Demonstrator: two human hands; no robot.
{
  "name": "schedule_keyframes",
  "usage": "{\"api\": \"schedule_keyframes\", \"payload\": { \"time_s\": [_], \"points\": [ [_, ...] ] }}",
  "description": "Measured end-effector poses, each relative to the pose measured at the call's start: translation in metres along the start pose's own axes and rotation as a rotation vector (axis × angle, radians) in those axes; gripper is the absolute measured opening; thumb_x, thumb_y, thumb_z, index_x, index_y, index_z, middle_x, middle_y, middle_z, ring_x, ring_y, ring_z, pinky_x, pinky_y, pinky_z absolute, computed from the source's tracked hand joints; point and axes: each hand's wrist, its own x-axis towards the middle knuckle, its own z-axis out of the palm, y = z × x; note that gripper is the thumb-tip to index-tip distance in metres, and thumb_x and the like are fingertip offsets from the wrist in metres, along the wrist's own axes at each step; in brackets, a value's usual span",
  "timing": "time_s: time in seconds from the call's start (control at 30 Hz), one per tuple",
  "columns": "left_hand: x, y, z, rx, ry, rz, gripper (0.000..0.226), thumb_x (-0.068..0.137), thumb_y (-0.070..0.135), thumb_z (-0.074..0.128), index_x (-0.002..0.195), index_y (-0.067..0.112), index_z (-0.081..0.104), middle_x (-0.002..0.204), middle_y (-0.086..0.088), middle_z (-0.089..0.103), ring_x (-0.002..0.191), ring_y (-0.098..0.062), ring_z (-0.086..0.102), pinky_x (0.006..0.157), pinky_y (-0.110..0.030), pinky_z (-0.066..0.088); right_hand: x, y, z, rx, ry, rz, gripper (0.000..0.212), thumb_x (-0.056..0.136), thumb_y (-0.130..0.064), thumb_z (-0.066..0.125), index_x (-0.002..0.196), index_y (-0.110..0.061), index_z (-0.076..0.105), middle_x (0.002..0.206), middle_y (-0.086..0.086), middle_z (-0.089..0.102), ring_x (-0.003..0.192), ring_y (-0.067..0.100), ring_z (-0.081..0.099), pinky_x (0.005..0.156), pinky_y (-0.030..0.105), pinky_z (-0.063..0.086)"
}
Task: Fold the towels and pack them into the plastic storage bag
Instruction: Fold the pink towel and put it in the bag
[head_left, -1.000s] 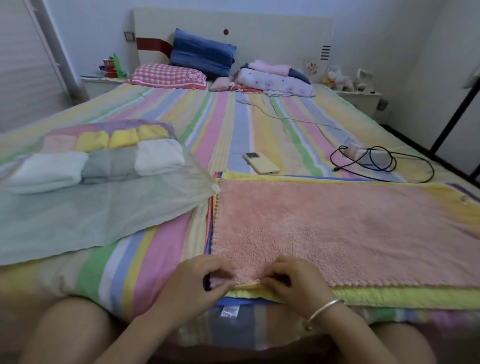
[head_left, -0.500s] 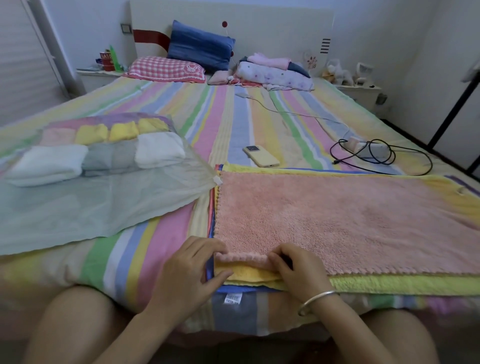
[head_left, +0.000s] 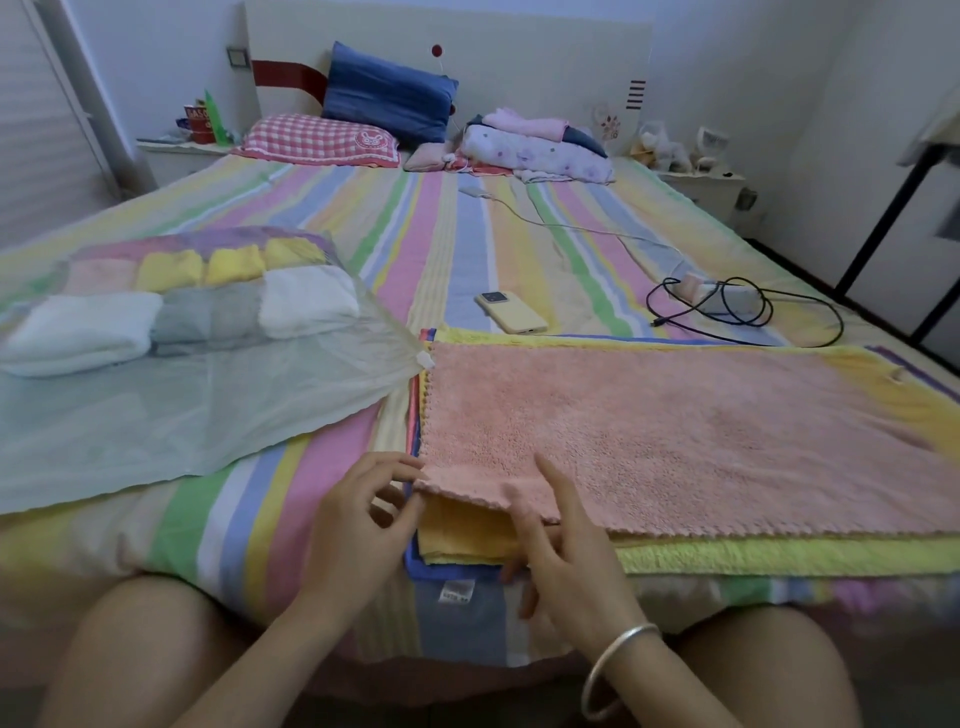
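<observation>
A pink towel (head_left: 675, 431) lies spread on top of a flat stack of towels at the bed's near edge, with a yellow towel (head_left: 467, 535) and a blue one (head_left: 415, 566) showing beneath. My left hand (head_left: 358, 525) pinches the pink towel's near left corner. My right hand (head_left: 566, 556) holds the near edge just to the right, index finger on top and other fingers beneath. The edge is lifted a little. To the left lies the plastic storage bag (head_left: 156, 421) with several folded towels (head_left: 208, 312) inside.
A yellow phone (head_left: 511, 312) lies beyond the stack. A coiled black cable with a charger (head_left: 727, 301) sits to the right. Pillows (head_left: 322, 140) and folded bedding (head_left: 535, 150) are at the headboard. My knees are against the bed's near edge.
Both hands have raised the pink towel's near left edge off the stack, so the yellow towel under it shows. My right hand's fingers have slid beneath the edge.
</observation>
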Motion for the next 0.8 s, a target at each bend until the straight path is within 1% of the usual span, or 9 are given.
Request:
{"api": "schedule_keyframes", "payload": {
  "time_s": [0.07,0.13,0.17,0.23,0.37,0.47,0.53,0.7,0.8],
  "points": [
    [0.0,0.004,0.002,-0.087,0.025,-0.078,0.019,0.085,0.007,0.07,0.086,0.026,0.069,0.096,0.014,0.067,0.066,-0.013,0.064,0.056,-0.023,0.053,0.008,0.005,-0.012,0.188,0.047,0.144,0.052,0.094,-0.051,0.042,0.14,-0.056,0.017,0.095,0.015,0.071,0.062,0.027,0.07,0.055,0.034,0.055],
    [0.0,0.008,0.006,-0.162,0.037,-0.159,0.02,0.087,0.006,0.066,0.09,0.025,0.07,0.085,0.005,0.07,0.061,-0.017,0.064,0.055,-0.034,0.056,0.019,0.017,-0.034,0.253,0.142,0.202,0.049,0.094,-0.049,0.045,0.135,-0.061,0.021,0.132,0.003,0.056,0.08,0.033,0.071,0.076,0.048,0.056],
    [0.0,0.01,0.008,-0.204,0.039,-0.202,0.022,0.088,0.004,0.064,0.091,0.025,0.07,0.078,-0.002,0.07,0.059,-0.02,0.064,0.054,-0.036,0.056,0.022,0.023,-0.047,0.275,0.188,0.224,0.044,0.095,-0.048,0.045,0.131,-0.062,0.025,0.134,-0.008,0.05,0.085,0.034,0.071,0.082,0.051,0.054],
    [-0.001,0.014,0.015,-0.288,0.046,-0.267,0.026,0.09,0.0,0.059,0.089,0.024,0.07,0.073,-0.008,0.069,0.059,-0.02,0.064,0.055,-0.037,0.055,0.032,0.038,-0.077,0.353,0.277,0.312,0.033,0.096,-0.046,0.045,0.124,-0.061,0.034,0.136,-0.008,0.048,0.1,0.033,0.065,0.09,0.054,0.051],
    [-0.001,0.02,0.031,-0.219,0.125,-0.31,0.028,0.092,0.008,0.055,0.08,0.031,0.065,0.07,0.002,0.069,0.063,-0.018,0.066,0.06,-0.038,0.054,0.05,0.071,-0.147,0.498,0.482,0.451,0.038,0.096,-0.035,0.05,0.133,-0.031,0.046,0.135,0.0,0.045,0.111,0.032,0.056,0.092,0.054,0.05],
    [0.001,0.025,0.042,-0.11,0.212,-0.312,0.017,0.091,0.016,0.057,0.082,0.031,0.059,0.07,0.002,0.065,0.067,-0.015,0.061,0.062,-0.036,0.047,0.059,0.101,-0.201,0.23,0.653,0.46,0.045,0.095,-0.024,0.051,0.138,-0.012,0.046,0.143,0.009,0.044,0.129,0.029,0.043,0.108,0.039,0.035],
    [0.003,0.033,0.048,-0.075,0.241,-0.308,0.008,0.09,0.019,0.059,0.086,0.027,0.058,0.075,0.006,0.065,0.072,-0.011,0.06,0.065,-0.035,0.045,0.063,0.123,-0.236,0.101,0.715,0.557,0.048,0.094,-0.021,0.05,0.138,-0.003,0.045,0.145,0.015,0.043,0.133,0.03,0.038,0.108,0.035,0.029],
    [0.004,0.043,0.073,-0.153,0.257,-0.298,0.016,0.088,0.007,0.061,0.085,0.022,0.06,0.084,0.002,0.068,0.081,-0.014,0.064,0.072,-0.028,0.049,0.068,0.155,-0.276,-0.246,0.643,0.719,0.039,0.098,-0.017,0.041,0.129,0.006,0.05,0.137,0.03,0.045,0.128,0.04,0.041,0.102,0.037,0.032],
    [-0.002,0.042,0.081,-0.163,0.23,-0.312,0.003,0.083,0.021,0.061,0.085,0.022,0.06,0.081,0.003,0.069,0.077,-0.012,0.066,0.073,-0.031,0.051,0.073,0.14,-0.262,-0.579,0.591,0.575,0.035,0.092,-0.017,0.042,0.115,0.001,0.06,0.122,0.027,0.058,0.116,0.039,0.052,0.098,0.039,0.042]
  ]
}}
